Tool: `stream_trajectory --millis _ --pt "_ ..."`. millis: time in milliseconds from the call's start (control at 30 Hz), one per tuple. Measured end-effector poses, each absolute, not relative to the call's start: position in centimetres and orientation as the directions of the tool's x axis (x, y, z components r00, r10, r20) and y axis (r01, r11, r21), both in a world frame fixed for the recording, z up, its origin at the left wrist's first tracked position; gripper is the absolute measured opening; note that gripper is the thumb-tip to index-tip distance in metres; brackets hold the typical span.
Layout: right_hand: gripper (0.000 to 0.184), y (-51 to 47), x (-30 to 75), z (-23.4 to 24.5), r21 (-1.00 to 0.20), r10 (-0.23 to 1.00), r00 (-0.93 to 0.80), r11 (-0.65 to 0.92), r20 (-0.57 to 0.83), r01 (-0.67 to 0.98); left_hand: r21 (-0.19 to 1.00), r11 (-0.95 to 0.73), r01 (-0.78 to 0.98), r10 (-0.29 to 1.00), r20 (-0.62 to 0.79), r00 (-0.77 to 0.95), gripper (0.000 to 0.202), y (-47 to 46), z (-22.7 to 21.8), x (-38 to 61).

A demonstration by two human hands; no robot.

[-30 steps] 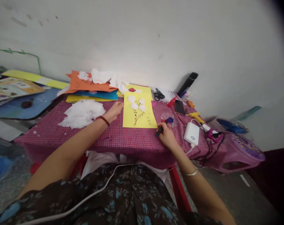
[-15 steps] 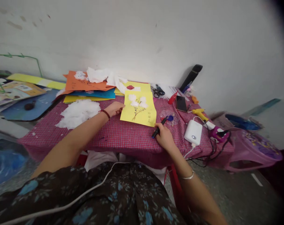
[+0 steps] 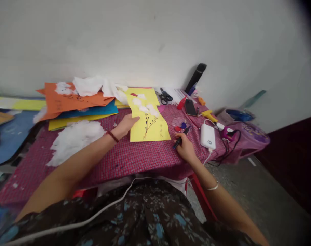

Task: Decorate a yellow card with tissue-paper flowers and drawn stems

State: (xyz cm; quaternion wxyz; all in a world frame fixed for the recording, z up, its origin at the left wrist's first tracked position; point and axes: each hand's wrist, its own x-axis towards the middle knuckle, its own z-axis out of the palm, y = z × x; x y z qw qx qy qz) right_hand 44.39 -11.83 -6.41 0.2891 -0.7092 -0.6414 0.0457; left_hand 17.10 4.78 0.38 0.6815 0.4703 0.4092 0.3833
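The yellow card [image 3: 138,131] is over the middle of the worktop [image 3: 135,159], its surface bowed; whether its lower edge rests on the cloth, I cannot tell. It bears white puffs [image 3: 152,110] above drawn stems [image 3: 146,128], with writing [image 3: 161,130] near its right edge. At the card's left edge, the left hand [image 3: 126,125] grasps it, thumb on top and the other fingers out of sight beneath. Just beside the card's lower right corner, the right hand [image 3: 185,147] has its fingers closed around a dark pen [image 3: 176,143], held at a slant.

Left of the card, well apart, is a heap of white cotton [image 3: 75,140]. Beyond that heap, to the card's upper left, orange paper [image 3: 76,105] lies over blue paper [image 3: 104,110]. Behind the card are another yellow sheet [image 3: 153,94] and, to its right, scissors [image 3: 163,99]. Right of the card sits a clear dish [image 3: 174,122] with red and blue in it; farther right of the card are a phone [image 3: 190,108], a yellow glue gun [image 3: 208,114] and a white power bank [image 3: 207,135].
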Motion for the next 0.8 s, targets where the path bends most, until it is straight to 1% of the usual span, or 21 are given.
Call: stream_trajectory --millis 67,133,200,233,333,433,500,567,667,733,800 --pt "0.039 -11.8 44.3 -6.4 -0.465 0.923 0.222 -0.054 0.316 0.884 0.97 0.177 -0.164 0.907 -0.096 0.409 0.021 4.4 1.1 15.5" --pt "0.04 -11.8 44.2 -6.2 -0.455 0.914 0.241 -0.072 0.326 0.887 0.977 0.028 -0.211 0.898 0.068 0.434 0.026 4.8 2.1 13.3" --pt "0.04 -11.8 43.9 -6.0 -0.447 0.91 0.233 -0.061 0.342 0.893 0.962 -0.122 -0.246 0.878 0.22 0.425 0.029 5.7 3.6 10.7" --pt "0.039 -11.8 43.9 -5.9 -0.444 0.91 0.22 -0.044 0.352 0.895 0.951 -0.18 -0.251 0.872 0.272 0.406 0.029 6.2 4.7 9.4" --pt "0.039 -12.0 44.5 -6.6 -0.441 0.914 0.169 0.012 0.37 0.898 0.928 -0.284 -0.239 0.872 0.354 0.338 0.031 8.0 8.7 6.4" --pt "0.04 -11.8 45.9 -8.0 -0.392 0.925 0.156 -0.009 0.346 0.92 0.894 -0.378 -0.239 0.846 0.439 0.304 0.031 10.3 13.6 4.9" --pt "0.039 -11.7 46.5 -8.7 -0.389 0.93 0.153 -0.012 0.334 0.921 0.84 -0.472 -0.269 0.801 0.536 0.267 0.027 12.5 16.5 4.4" --pt "0.034 -11.8 46.6 -8.9 -0.395 0.928 0.16 -0.015 0.337 0.919 0.787 -0.537 -0.303 0.774 0.603 0.192 0.021 14.9 18.7 3.9" --pt "0.032 -11.7 46.2 -7.7 -0.414 0.922 0.147 0.015 0.357 0.91 0.728 -0.581 -0.364 0.764 0.642 0.063 0.013 18.2 19.9 2.5" --pt "0.033 -10.8 45.9 -6.2 -0.421 0.912 0.106 0.078 0.396 0.903 0.7 -0.585 -0.409 0.771 0.637 -0.012 0.013 19.9 19.4 1.1" --pt "0.033 -9.1 45.2 -4.4 -0.441 0.889 0.053 0.173 0.455 0.881 0.681 -0.6 -0.42 0.777 0.621 -0.104 0.017 20.9 18.2 -0.5"
